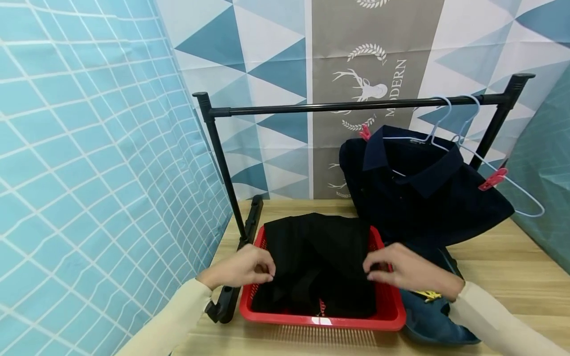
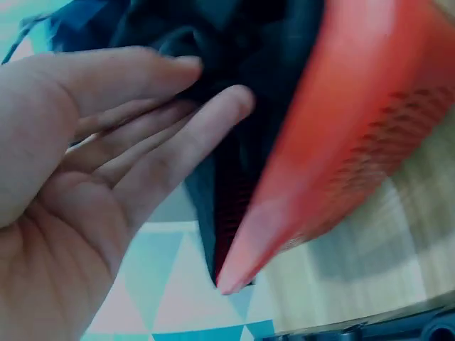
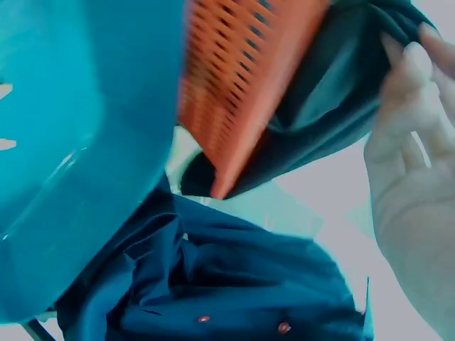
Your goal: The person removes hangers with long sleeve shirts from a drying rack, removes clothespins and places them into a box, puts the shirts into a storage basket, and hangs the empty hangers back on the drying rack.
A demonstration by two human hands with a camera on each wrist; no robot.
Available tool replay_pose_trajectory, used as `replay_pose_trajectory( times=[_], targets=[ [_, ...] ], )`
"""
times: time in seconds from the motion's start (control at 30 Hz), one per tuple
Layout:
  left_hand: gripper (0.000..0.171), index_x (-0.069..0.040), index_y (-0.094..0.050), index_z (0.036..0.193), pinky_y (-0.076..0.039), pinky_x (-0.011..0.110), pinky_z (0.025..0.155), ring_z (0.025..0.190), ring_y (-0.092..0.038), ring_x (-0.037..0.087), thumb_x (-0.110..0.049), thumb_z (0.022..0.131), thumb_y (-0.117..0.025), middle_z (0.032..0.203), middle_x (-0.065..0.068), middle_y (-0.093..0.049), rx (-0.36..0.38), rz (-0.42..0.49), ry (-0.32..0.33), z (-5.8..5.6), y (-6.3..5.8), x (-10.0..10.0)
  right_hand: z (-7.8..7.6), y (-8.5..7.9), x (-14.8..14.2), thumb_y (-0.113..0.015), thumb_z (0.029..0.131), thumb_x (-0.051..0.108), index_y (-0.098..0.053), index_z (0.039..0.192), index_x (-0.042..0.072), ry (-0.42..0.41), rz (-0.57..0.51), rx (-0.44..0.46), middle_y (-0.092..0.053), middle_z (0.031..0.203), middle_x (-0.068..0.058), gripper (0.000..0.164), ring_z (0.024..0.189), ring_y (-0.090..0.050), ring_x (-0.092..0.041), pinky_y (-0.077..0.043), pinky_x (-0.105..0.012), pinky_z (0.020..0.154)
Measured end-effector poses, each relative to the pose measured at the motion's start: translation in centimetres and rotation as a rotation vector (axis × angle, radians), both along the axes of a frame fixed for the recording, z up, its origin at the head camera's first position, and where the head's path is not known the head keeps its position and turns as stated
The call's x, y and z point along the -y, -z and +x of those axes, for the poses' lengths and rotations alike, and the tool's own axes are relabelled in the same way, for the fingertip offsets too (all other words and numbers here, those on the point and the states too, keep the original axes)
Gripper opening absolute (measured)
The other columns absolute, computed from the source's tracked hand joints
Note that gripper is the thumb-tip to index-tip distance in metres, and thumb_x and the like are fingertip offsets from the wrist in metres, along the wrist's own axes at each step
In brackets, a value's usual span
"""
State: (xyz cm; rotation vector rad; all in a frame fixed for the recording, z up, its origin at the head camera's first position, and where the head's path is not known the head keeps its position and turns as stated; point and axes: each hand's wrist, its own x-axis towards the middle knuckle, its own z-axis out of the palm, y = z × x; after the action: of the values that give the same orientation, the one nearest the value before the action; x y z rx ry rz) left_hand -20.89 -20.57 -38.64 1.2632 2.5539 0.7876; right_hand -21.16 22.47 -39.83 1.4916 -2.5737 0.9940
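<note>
Black cloth (image 1: pixel 316 242) in red basket (image 1: pixel 356 323), lower centre, right hand (image 3: pixel 412 199) pinching cloth, left hand (image 2: pixel 92 206) loosely parted in left wrist view, deer print (image 1: pixel 373 91) only in head view's upper frame

the person's left arm (image 1: pixel 165 319) is extending from the near left, the left hand (image 1: pixel 240 267) bending gently, thumb and fingers standing apart; the right arm (image 1: pixel 503 316) is extending from the near right, the right hand (image 1: pixel 405 269) pinching with its fingertips.
</note>
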Motion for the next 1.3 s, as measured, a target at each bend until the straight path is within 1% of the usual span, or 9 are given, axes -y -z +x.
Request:
replay_pose_trajectory(
  times=[0.1, 0.23, 0.37, 0.47, 0.57, 0.7, 0.83, 1.0, 1.3],
  targets=[
    [0.013, -0.015, -0.074, 0.088, -0.052, 0.015, 0.068, 0.071, -0.061, -0.004, -0.003, 0.092, -0.076, 0.086, -0.012, -0.066, -0.007, -0.133, 0.051, 0.2, 0.8, -0.9, 0.9, 1.3, 0.5, -0.076, 0.093, 0.011, -0.070, 0.095, 0.028, -0.057, 0.144, 0.003, -0.065, 0.089, 0.021, 0.018, 0.069, -0.055, 0.003, -0.049, -0.021, 0.063],
    [0.016, -0.017, -0.074, 0.084, -0.049, 0.014, 0.066, 0.069, -0.056, -0.003, -0.003, 0.093, -0.076, 0.082, -0.015, -0.065, 0.019, -0.271, 0.074, 0.0, 1.8, -1.9, 1.4, 2.2, 1.4, -0.077, 0.089, 0.009, -0.069, 0.087, 0.029, -0.024, 0.299, -0.005, -0.060, 0.080, 0.022, 0.021, 0.065, -0.052, 0.004, -0.045, -0.021, 0.061],
    [0.017, -0.015, -0.076, 0.085, -0.051, 0.016, 0.067, 0.068, -0.059, -0.002, -0.003, 0.096, -0.072, 0.081, -0.013, -0.066, 0.078, -0.273, 0.061, -0.7, 2.3, -2.0, 1.3, 2.0, 1.9, -0.078, 0.092, 0.015, -0.071, 0.087, 0.029, -0.010, 0.350, 0.050, -0.058, 0.077, 0.022, 0.017, 0.063, -0.052, 0.003, -0.045, -0.021, 0.060],
    [0.016, -0.012, -0.077, 0.090, -0.055, 0.020, 0.066, 0.067, -0.067, 0.005, -0.005, 0.100, -0.067, 0.080, -0.007, -0.071, 0.144, -0.163, -0.016, -1.4, 1.8, -1.4, 0.6, 1.3, 1.8, -0.073, 0.097, 0.026, -0.072, 0.090, 0.029, -0.027, 0.303, 0.120, -0.061, 0.078, 0.020, 0.009, 0.064, -0.053, 0.003, -0.046, -0.021, 0.059],
    [0.014, -0.010, -0.077, 0.096, -0.057, 0.026, 0.061, 0.065, -0.070, 0.015, -0.009, 0.102, -0.065, 0.079, 0.001, -0.072, 0.119, -0.030, -0.144, -2.8, 0.9, -0.8, -0.7, 0.4, 1.2, -0.068, 0.101, 0.031, -0.071, 0.087, 0.026, 0.036, 0.209, 0.116, -0.064, 0.075, 0.016, 0.015, 0.063, -0.056, 0.003, -0.047, -0.022, 0.057],
    [0.010, -0.009, -0.077, 0.101, -0.055, 0.031, 0.062, 0.068, -0.067, 0.018, -0.015, 0.100, -0.069, 0.083, 0.003, -0.072, -0.030, 0.046, -0.369, -5.2, 0.3, -0.4, -3.2, -0.4, 0.6, -0.068, 0.102, 0.022, -0.070, 0.088, 0.017, 0.261, 0.092, 0.078, -0.065, 0.071, 0.007, 0.014, 0.060, -0.057, -0.004, -0.046, -0.026, 0.053],
    [0.024, -0.004, -0.074, 0.114, -0.056, 0.037, 0.075, 0.086, -0.066, 0.019, -0.020, 0.096, -0.076, 0.103, 0.009, -0.071, -0.111, -0.016, -0.528, -7.4, 0.7, -0.5, -5.8, -0.3, 0.8, -0.072, 0.099, 0.018, -0.068, 0.108, 0.004, 0.473, 0.077, 0.097, -0.067, 0.077, 0.000, 0.018, 0.059, -0.058, -0.010, -0.047, -0.029, 0.054],
    [0.047, 0.005, -0.067, 0.130, -0.056, 0.042, 0.082, 0.097, -0.065, 0.030, -0.018, 0.091, -0.082, 0.121, 0.020, -0.067, -0.130, -0.133, -0.560, -9.1, 1.5, -0.9, -7.7, 0.5, 1.3, -0.074, 0.097, 0.018, -0.062, 0.125, -0.009, 0.584, 0.141, 0.147, -0.067, 0.078, -0.006, 0.041, 0.047, -0.056, -0.014, -0.048, -0.033, 0.046],
    [0.016, -0.004, -0.080, 0.106, -0.057, 0.037, 0.072, 0.078, -0.068, 0.021, -0.010, 0.091, -0.080, 0.094, 0.009, -0.074, -0.172, -0.159, -0.575, -10.6, 1.7, -0.5, -8.8, 0.9, 2.3, -0.074, 0.095, 0.008, -0.063, 0.121, -0.011, 0.649, 0.164, 0.125, -0.058, 0.064, -0.005, 0.034, 0.041, -0.055, -0.016, -0.050, -0.032, 0.044]
  ],
)
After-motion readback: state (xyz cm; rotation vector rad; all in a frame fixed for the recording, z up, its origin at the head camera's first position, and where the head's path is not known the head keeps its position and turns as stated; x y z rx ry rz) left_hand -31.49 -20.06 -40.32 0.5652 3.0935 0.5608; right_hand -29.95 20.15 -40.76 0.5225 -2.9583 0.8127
